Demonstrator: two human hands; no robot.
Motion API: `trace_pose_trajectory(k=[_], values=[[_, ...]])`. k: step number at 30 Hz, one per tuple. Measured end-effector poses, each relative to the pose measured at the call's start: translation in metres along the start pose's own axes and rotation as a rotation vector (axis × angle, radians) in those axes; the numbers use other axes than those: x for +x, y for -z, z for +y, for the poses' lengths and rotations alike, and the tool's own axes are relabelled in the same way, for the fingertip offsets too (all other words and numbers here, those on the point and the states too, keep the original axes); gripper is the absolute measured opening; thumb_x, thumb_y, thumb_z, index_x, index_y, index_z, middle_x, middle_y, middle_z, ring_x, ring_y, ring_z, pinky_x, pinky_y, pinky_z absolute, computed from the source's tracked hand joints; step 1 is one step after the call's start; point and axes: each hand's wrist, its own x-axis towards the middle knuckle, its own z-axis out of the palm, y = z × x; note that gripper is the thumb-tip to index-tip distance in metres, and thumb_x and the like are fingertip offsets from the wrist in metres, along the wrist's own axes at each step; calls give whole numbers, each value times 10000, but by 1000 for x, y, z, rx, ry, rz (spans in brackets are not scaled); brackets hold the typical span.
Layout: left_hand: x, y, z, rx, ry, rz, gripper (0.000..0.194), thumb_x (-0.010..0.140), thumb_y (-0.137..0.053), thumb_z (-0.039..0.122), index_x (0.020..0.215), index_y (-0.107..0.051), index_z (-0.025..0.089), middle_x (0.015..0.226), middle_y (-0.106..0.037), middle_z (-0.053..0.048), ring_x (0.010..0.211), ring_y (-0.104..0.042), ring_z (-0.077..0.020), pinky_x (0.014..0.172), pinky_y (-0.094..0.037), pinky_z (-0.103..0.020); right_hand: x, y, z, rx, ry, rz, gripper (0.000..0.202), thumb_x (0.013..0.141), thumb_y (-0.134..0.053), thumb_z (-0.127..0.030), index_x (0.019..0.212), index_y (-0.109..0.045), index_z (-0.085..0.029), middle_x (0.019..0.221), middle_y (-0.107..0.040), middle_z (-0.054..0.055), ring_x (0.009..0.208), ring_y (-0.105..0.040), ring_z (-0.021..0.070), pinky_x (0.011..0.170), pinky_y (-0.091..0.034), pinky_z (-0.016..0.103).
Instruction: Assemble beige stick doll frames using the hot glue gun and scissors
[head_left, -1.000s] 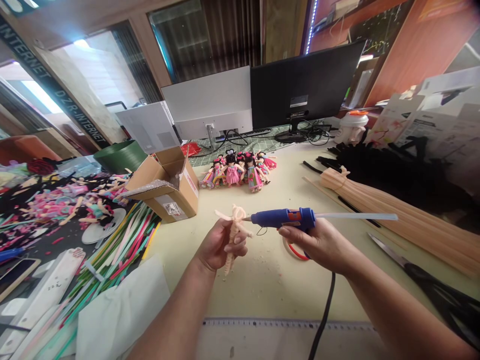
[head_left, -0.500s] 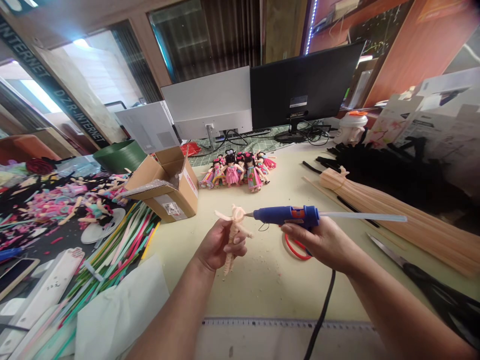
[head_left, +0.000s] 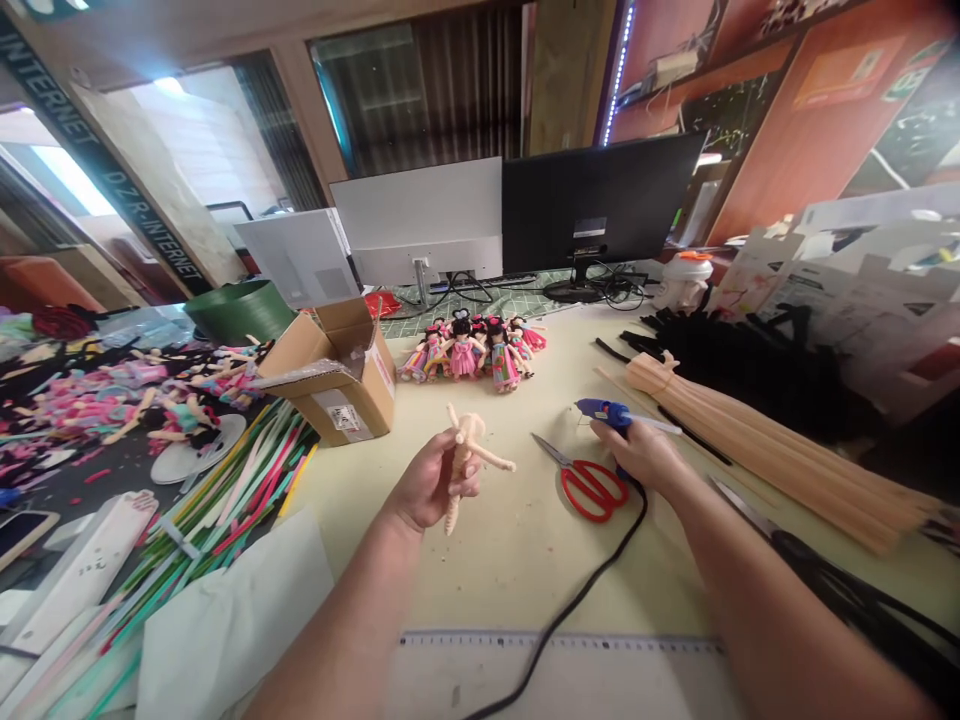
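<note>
Upright in my left hand [head_left: 433, 478] is a cream doll body [head_left: 471, 455] of twisted pipe cleaner, with a round head loop and thin arms sticking out. The fingers of that hand are closed around its trunk. My right hand [head_left: 645, 450] grips a blue hot glue gun [head_left: 604, 411] low over the table on the right, its nozzle pointing left and a clear glue stick [head_left: 660, 424] showing at its back. A black cord [head_left: 585, 590] trails from the gun toward me. Red-handled scissors [head_left: 592, 488] lie just left of my right hand.
Finished dolls [head_left: 465, 350] stand together at the back, beside an open cardboard box [head_left: 360, 395]. Coloured pipe cleaners [head_left: 225, 490] lie left; a beige bundle [head_left: 750, 440] and black scissors [head_left: 810, 570] lie right. A ruler [head_left: 555, 642] marks the front, and monitors [head_left: 600, 200] stand behind.
My right hand has carried the glue gun away from the doll body, to the right and down toward the table, uncovering the red scissors. My left hand has turned the doll body slightly.
</note>
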Motion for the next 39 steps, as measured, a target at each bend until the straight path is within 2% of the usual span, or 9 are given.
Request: trace_pose_trajectory(k=[6, 9, 12, 15, 17, 20, 26, 33, 39], values=[[-1, 0, 7, 13, -46, 52, 209, 828, -528, 386, 819, -494, 180, 538, -497, 43, 367, -298, -33, 442, -297, -180, -22, 10, 9, -289, 113, 16, 456, 832, -438, -590, 752, -611, -176, 830, -682, 155, 765, -637, 280, 597, -393, 329], [-2, -3, 8, 36, -79, 65, 202, 817, -541, 364, 786, -472, 177, 533, -492, 40, 380, -314, -37, 424, -275, -171, -53, 31, 0, -327, 108, 0, 458, 818, -449, -614, 637, -575, -213, 723, -663, 96, 664, -609, 256, 531, -361, 319], [-2, -5, 6, 98, -121, 86, 174, 801, -548, 312, 759, -438, 182, 537, -487, 39, 404, -341, -47, 413, -264, -166, -88, 55, -35, -150, 216, 6, 413, 847, -454, -574, 639, -569, -237, 613, -619, 29, 549, -541, 188, 492, -342, 288], [-1, -7, 1, 181, -169, 117, 159, 803, -533, 296, 759, -424, 189, 543, -488, 40, 416, -359, -55, 411, -276, -171, -111, 66, -84, 116, 467, 10, 283, 888, -470, -488, 873, -632, -257, 717, -651, 8, 629, -571, 157, 568, -389, 264], [-1, -6, -2, 237, -194, 123, 166, 815, -521, 301, 750, -413, 192, 548, -485, 40, 421, -366, -57, 418, -290, -178, -116, 62, -112, 120, 556, 39, 251, 883, -507, -452, 950, -633, -246, 768, -657, 19, 677, -579, 161, 613, -393, 268], [-1, -5, -6, 301, -218, 115, 174, 833, -506, 304, 746, -403, 193, 570, -485, 38, 432, -375, -57, 432, -306, -187, -112, 47, -133, 16, 615, 68, 221, 886, -523, -407, 870, -641, -221, 767, -636, 34, 692, -566, 170, 608, -372, 275], [0, -4, -6, 278, -151, 84, 203, 827, -525, 342, 764, -404, 192, 588, -495, 35, 453, -406, -63, 440, -314, -193, -98, 31, -127, -50, 625, 108, 237, 916, -479, -302, 763, -632, -205, 770, -605, 50, 758, -555, 183, 633, -365, 282], [-1, -2, -5, 235, -75, 54, 234, 726, -631, 262, 785, -417, 189, 621, -505, 47, 457, -412, -47, 471, -335, -191, -86, 29, -113, 59, 602, 84, 196, 888, -501, -284, 768, -643, -222, 783, -603, 32, 749, -545, 174, 639, -369, 281], [-1, -3, -7, 243, -97, 68, 368, 614, -783, 226, 807, -474, 173, 665, -462, 69, 487, -420, -27, 494, -356, -189, -76, 23, -103, 203, 539, 48, 170, 847, -552, -280, 738, -661, -210, 765, -603, 21, 686, -549, 150, 651, -387, 279]])
